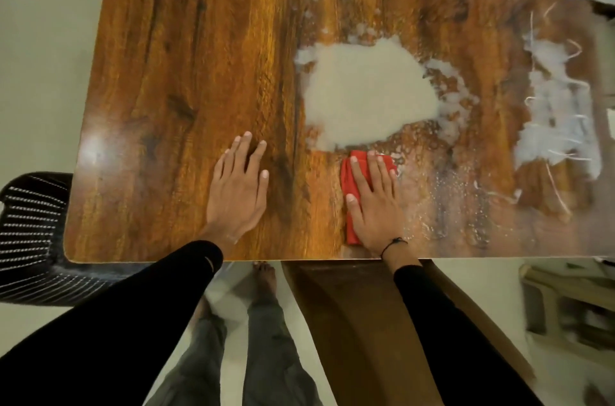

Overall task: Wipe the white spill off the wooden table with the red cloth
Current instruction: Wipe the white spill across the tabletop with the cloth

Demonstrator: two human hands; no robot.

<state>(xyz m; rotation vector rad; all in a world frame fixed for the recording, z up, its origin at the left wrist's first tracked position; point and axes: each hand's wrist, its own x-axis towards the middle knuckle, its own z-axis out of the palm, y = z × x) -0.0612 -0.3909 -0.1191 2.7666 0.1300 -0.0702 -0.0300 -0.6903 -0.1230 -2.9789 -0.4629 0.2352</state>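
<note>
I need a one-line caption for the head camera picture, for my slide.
Right hand presses red cloth beside white spill on wooden table; left hand rests flat.

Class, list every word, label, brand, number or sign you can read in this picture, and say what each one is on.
None: nothing in this view carries readable text.
The left sleeve bears a small pale curved mark near the cuff, a shape and not letters.
The wooden table, red cloth and black chair show no writing.
</note>
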